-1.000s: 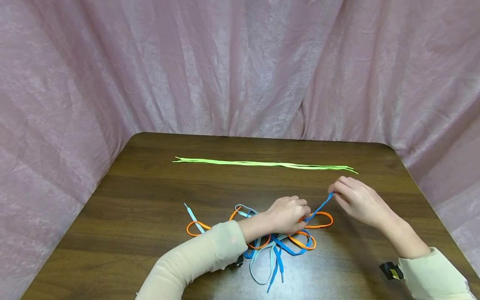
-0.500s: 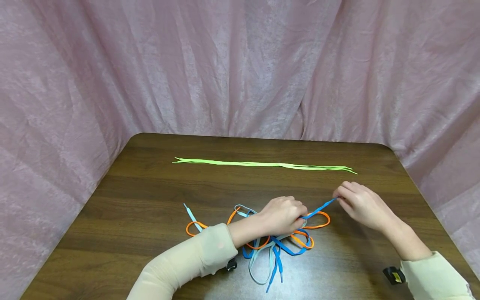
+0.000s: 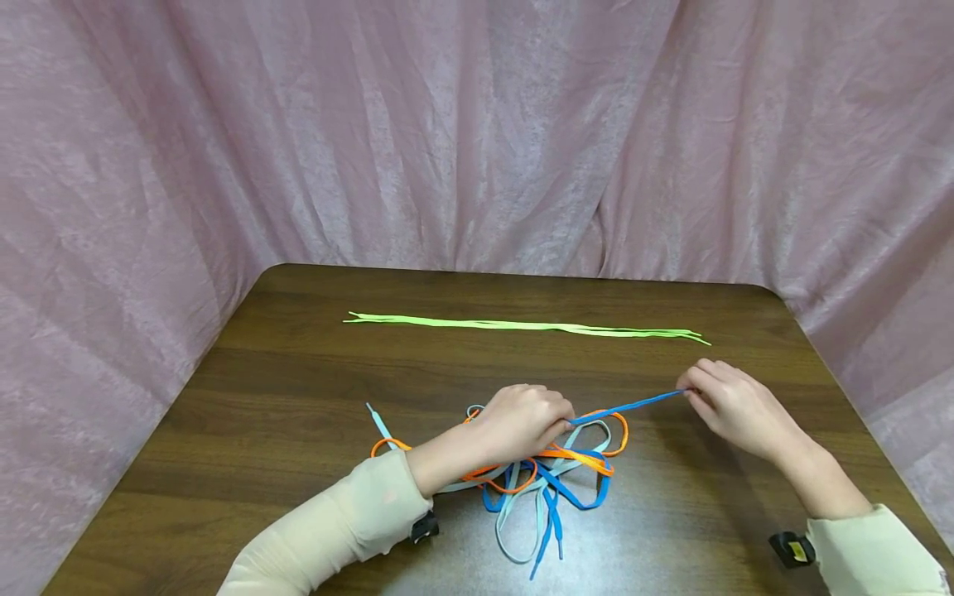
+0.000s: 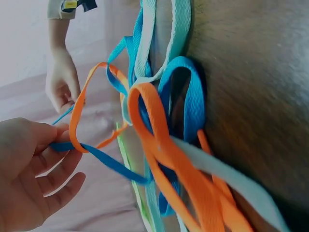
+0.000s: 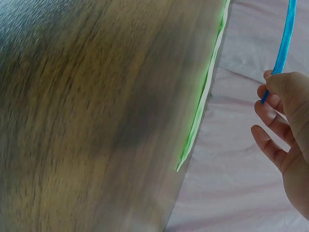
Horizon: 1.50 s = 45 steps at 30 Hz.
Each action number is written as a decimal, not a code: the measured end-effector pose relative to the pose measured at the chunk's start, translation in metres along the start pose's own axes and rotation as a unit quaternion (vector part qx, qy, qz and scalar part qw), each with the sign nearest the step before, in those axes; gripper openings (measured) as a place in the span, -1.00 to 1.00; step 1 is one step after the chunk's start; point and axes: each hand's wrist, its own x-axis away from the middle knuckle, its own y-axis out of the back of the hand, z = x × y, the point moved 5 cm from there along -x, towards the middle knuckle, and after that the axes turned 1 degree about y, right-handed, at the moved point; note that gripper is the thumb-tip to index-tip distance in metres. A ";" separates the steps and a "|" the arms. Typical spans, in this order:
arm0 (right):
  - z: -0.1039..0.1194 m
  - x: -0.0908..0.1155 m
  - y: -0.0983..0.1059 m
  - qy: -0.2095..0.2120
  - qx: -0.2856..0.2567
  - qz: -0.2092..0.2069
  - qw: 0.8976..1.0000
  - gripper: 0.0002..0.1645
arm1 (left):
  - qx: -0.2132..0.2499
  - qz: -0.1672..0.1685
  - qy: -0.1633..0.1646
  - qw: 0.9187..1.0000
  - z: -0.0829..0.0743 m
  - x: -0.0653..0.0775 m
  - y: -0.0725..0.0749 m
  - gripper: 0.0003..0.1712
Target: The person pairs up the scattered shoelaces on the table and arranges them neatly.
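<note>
A blue shoelace (image 3: pixel 629 406) runs nearly straight between the two hands, above the table. My right hand (image 3: pixel 738 411) pinches it close to its end, which pokes out past the fingers in the right wrist view. With thumb and forefinger my left hand (image 4: pixel 36 169) pinches the same lace further along. An orange shoelace (image 4: pixel 75 121) loops around the blue one just beside the left fingertips. Below the left hand lies a tangle of orange, blue (image 3: pixel 570 494) and pale blue shoelaces (image 3: pixel 503 530), partly hidden by that hand and its sleeve.
Yellow-green shoelaces (image 3: pixel 522 326) lie stretched out side by side across the back of the brown table (image 3: pixel 246 430). A pink curtain (image 3: pixel 447 141) hangs behind the table. One pale blue lace tip (image 3: pixel 375 416) points away at the left of the tangle.
My left hand has slid left along the blue shoelace, and my right hand has shifted slightly right and down. The stretch between them is longer and straighter. The orange loops at the right have moved left.
</note>
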 end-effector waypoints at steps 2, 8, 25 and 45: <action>-0.002 0.002 0.002 0.000 0.002 0.001 1.000 -0.77 | -0.001 -0.004 0.002 1.000 0.002 0.005 0.004 -0.87; -0.010 0.012 0.011 -0.013 0.009 -0.001 1.000 -0.73 | 0.004 -0.015 0.005 1.000 0.010 0.025 0.015 -0.88; -0.033 0.031 0.020 -0.052 0.019 -0.006 0.998 -0.70 | 0.021 -0.056 0.052 0.997 0.046 0.067 0.042 -0.92; -0.054 0.045 0.021 -0.096 0.027 -0.006 0.995 -0.66 | 0.112 -0.058 0.184 0.975 0.114 0.105 0.050 -0.90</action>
